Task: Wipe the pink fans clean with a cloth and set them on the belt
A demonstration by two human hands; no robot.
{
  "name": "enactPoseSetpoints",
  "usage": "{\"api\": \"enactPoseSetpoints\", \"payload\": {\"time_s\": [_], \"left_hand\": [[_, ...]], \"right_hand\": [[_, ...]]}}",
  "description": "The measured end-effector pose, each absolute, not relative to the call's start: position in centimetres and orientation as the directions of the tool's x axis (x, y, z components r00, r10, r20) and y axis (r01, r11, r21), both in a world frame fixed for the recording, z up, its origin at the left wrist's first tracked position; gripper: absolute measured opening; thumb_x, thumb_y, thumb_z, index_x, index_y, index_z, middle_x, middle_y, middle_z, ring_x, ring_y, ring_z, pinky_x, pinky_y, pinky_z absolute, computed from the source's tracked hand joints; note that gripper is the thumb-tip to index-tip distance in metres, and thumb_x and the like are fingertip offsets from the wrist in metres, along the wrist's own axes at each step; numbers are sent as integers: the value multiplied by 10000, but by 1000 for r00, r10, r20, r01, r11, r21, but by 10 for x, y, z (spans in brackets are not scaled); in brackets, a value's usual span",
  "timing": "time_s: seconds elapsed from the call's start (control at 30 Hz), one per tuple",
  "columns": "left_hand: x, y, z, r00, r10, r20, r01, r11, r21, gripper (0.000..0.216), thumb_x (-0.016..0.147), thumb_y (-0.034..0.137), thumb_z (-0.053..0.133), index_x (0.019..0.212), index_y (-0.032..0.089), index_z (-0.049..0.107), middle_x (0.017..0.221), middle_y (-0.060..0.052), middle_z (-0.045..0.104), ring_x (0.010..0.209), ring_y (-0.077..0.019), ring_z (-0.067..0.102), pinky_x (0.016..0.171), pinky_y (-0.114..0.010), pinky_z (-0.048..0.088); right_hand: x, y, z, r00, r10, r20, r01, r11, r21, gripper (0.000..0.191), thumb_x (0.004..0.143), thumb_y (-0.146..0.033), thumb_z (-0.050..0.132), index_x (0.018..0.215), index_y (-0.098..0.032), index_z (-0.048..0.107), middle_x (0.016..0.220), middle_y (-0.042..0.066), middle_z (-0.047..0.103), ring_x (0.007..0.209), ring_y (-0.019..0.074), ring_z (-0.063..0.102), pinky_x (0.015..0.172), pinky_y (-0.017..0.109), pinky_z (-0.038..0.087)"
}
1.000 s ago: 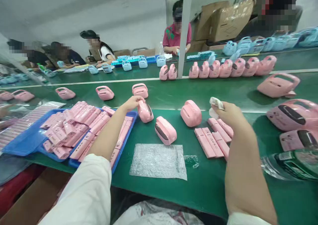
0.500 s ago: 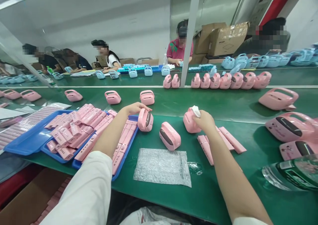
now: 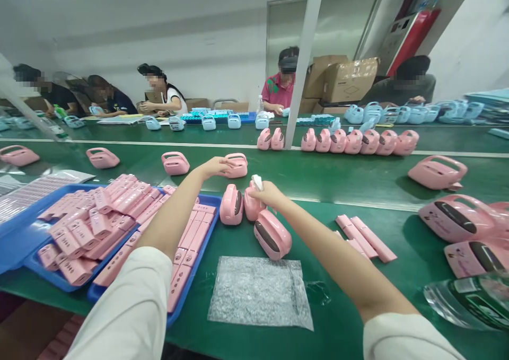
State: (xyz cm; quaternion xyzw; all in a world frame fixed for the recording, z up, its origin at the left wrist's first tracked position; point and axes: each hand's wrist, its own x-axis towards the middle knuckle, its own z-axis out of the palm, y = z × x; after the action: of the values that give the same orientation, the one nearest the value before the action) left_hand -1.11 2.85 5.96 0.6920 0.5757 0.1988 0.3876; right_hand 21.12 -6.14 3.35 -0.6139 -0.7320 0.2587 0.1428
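Observation:
My left hand (image 3: 218, 166) reaches over the blue tray with its fingers stretched out against the left end of a pink plastic housing (image 3: 238, 167) with a carry handle. A wadded white cloth (image 3: 257, 182) pokes up from my right hand (image 3: 269, 194), which is closed on another pink housing (image 3: 252, 205) by its top. Close on either side of that one are two more housings with dark windows, one upright (image 3: 231, 207) and one turned at an angle (image 3: 272, 235). Bubble wrap (image 3: 259, 291) lies flat in front of them.
Blue trays (image 3: 194, 267) at left hold many pink strips (image 3: 194, 227). Loose pink strips (image 3: 374, 238), more housings (image 3: 449, 217) and a water bottle (image 3: 469, 299) are at right. Housings line the green belt (image 3: 338, 180); co-workers sit beyond, by blue housings (image 3: 397, 113).
My right hand has moved left, bringing its pink housing and the cloth beside the other two. My left hand has left the upright housing for one farther back. The view has shifted slightly.

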Motion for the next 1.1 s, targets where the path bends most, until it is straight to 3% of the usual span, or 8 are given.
{"api": "enactPoseSetpoints", "payload": {"time_s": [0.13,0.27,0.33,0.43,0.57,0.7,0.9,1.1], "left_hand": [[0,69,59,1,1000,-11,827,5,562,469,917,297,611,1356,163,514,1388,-144,538,1160,-257,607,967,-470,529],[8,100,50,-48,997,57,917,22,398,435,930,356,603,1321,177,533,1367,-119,532,1199,-265,564,990,-503,505],[12,110,42,-12,1000,20,936,4,352,406,933,363,600,1286,168,556,1314,-114,569,1145,-245,595,956,-474,527],[18,116,30,14,999,-30,953,-4,302,372,936,371,595,1244,163,580,1254,-105,602,1092,-225,618,920,-442,544],[21,107,24,-1,1000,-6,964,3,266,369,934,368,600,1242,165,580,1241,-102,606,1081,-222,622,906,-430,550],[18,87,45,28,994,109,966,-56,254,357,933,374,601,1224,167,590,1228,-97,615,1081,-218,624,917,-432,543],[24,33,106,157,925,347,950,-237,203,392,941,140,402,1262,202,617,1291,-106,640,1216,-268,569,1029,-392,436],[42,-55,138,423,788,448,841,-525,129,435,855,76,433,1193,198,678,1254,-61,667,1175,-249,586,979,-348,444]], "right_hand": [[219,-88,48,-210,976,-62,871,158,-466,187,966,-229,499,1006,-115,642,966,99,697,866,193,653,713,285,465],[237,-145,52,-246,969,-37,907,217,-360,238,916,-211,514,1115,-181,642,1069,99,691,911,248,671,682,290,422],[242,-172,44,-305,951,-58,924,280,-261,477,802,-200,646,1274,-181,588,1188,131,645,901,252,682,659,280,433],[246,-190,28,-303,950,-79,944,288,-159,785,720,-87,642,1467,-168,413,1256,158,624,964,240,685,689,261,451],[265,-180,22,-250,953,-173,949,206,-238,596,781,-129,551,1370,-215,515,1139,93,711,960,272,698,678,289,439],[296,-162,27,-141,987,-76,947,112,-302,447,827,-200,529,1264,-253,608,1106,80,741,1008,309,687,723,313,443],[305,-127,32,1,998,67,946,21,-323,523,821,-203,544,1343,-234,565,1176,121,713,1031,324,669,735,319,444],[273,-104,18,4,994,111,901,45,-432,535,869,-181,500,1403,-199,506,1227,118,688,1093,280,649,797,298,469]]}}
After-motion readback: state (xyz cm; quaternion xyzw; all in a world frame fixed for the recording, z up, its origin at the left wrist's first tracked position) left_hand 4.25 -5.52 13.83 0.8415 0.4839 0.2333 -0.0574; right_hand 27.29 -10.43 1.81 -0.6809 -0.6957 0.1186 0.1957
